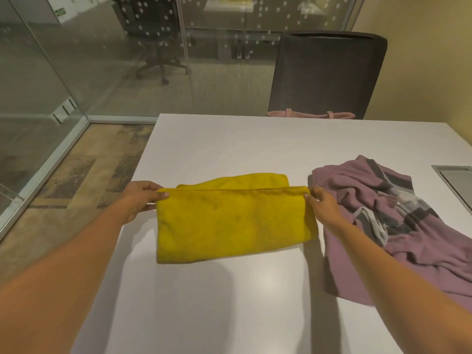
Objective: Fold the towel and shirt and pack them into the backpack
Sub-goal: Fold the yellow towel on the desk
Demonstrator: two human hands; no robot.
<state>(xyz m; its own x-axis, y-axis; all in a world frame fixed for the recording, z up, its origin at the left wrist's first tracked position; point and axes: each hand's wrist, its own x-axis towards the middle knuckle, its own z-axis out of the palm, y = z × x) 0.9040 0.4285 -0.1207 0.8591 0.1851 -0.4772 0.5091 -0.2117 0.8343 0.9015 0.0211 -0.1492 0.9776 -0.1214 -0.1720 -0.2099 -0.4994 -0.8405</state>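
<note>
Head view: left hand (143, 198) and right hand (322, 204) each pinch an upper corner of the yellow towel (229, 221), half-folded on the white table (229, 139). Risk: uneven pull skews the fold. Purple shirt (398, 226) lies crumpled just right; pink backpack (310, 114) on the chair (327, 72) behind.

Light: dim, warm, overhead.
Glare: soft sheen on the glossy white tabletop (268, 279) at 6 o'clock.
Shadows: diffuse grey beneath the yellow terry towel (229, 221).
Edges: wide-angle bowing.
Focus: mildly soft.

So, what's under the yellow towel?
Only the white table and a lower layer of the towel itself, peeking out past the upper edge. Anything between or beneath the layers is covered.
</note>
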